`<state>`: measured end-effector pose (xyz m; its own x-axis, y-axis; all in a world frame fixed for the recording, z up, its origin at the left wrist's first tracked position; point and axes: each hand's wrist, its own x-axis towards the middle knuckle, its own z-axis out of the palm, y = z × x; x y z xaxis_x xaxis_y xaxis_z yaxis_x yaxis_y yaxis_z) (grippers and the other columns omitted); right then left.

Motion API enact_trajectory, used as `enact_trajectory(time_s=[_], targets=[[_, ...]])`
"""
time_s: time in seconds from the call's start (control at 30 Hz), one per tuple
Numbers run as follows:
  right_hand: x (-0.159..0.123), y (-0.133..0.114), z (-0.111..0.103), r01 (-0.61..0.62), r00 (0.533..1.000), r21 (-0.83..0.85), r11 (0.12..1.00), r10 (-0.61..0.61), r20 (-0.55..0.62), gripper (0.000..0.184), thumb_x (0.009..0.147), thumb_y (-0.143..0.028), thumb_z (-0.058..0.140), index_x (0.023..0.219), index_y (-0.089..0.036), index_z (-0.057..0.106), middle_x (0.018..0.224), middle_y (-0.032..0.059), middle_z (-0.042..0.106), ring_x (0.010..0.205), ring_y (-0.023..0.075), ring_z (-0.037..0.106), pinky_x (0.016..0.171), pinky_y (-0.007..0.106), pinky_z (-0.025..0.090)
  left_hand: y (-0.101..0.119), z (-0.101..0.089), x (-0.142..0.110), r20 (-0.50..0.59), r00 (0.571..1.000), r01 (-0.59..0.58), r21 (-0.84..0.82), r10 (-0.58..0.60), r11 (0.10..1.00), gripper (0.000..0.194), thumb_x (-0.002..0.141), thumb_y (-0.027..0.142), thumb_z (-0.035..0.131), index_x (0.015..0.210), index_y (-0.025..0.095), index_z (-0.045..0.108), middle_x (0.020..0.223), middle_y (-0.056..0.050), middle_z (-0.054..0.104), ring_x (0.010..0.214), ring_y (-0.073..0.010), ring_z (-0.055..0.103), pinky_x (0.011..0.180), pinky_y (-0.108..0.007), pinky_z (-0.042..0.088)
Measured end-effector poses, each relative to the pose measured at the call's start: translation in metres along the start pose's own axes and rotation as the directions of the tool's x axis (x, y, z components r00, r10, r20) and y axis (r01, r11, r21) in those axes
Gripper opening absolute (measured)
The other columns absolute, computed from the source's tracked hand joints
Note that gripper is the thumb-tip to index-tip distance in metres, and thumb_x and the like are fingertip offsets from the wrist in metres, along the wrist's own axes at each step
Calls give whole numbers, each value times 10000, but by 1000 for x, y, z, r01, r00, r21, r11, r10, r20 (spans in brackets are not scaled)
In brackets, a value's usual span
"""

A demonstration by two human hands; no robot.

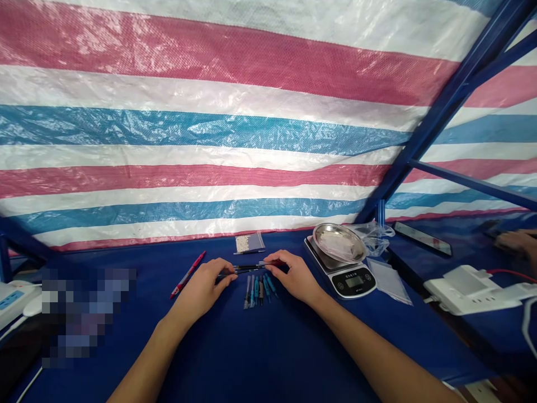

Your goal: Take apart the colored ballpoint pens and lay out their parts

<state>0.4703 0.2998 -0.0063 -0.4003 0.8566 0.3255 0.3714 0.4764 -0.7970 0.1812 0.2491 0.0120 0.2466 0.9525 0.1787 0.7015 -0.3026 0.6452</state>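
My left hand [204, 286] and my right hand [296, 276] rest on a blue tabletop [260, 347], fingers curled, each pinching an end of a small bundle of dark pens [250, 268] held level between them. Just below the bundle lie several short blue and grey pen parts [259, 289] in a loose row. A red pen [187, 274] lies at a slant to the left of my left hand.
A digital scale [351, 278] with a steel bowl [339, 241] stands right of my right hand, clear bags [388, 278] beside it. A small bag of white bits [249, 242] lies at the back. Another person's hand [517, 243] shows far right, near a phone [423, 238] and a white power strip [470, 287].
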Motion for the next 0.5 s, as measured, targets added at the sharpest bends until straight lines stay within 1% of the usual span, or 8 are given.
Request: enact_trajectory(time_s=[0.13,0.3,0.4,0.5], targets=[[1,1,-3,23,1000,-16,1000,-23,1,138,977,-254,711,1099,-250,777,1085,41,778,1035,222,701,960,377,531,5,1,1,-22,1000,17,-38,-17,999,184,1001,388,638,1037,240,742,1023,-47,768,881,-242,699,833,-343,523],[1,2,-4,70,998,-27,997,-69,7,158,974,-216,713,1111,-261,775,1094,37,780,1044,225,701,964,385,542,8,-2,2,-16,999,28,-58,-29,998,181,1009,388,631,1043,234,719,1021,-47,758,904,-240,702,808,-339,521],[1,0,-3,114,994,-36,993,-113,11,184,962,-184,723,1113,-272,778,1091,33,784,1044,229,707,967,392,551,8,-1,1,4,999,38,-55,-38,998,153,1019,371,627,1052,242,704,1041,-34,753,939,-231,699,831,-340,517],[-1,-2,-1,135,991,-32,990,-135,21,199,958,-162,727,1110,-279,779,1084,28,787,1030,227,716,964,395,562,9,0,0,13,1000,16,-56,-15,998,145,1021,369,637,1066,248,702,1056,-30,753,955,-227,698,864,-350,517]])
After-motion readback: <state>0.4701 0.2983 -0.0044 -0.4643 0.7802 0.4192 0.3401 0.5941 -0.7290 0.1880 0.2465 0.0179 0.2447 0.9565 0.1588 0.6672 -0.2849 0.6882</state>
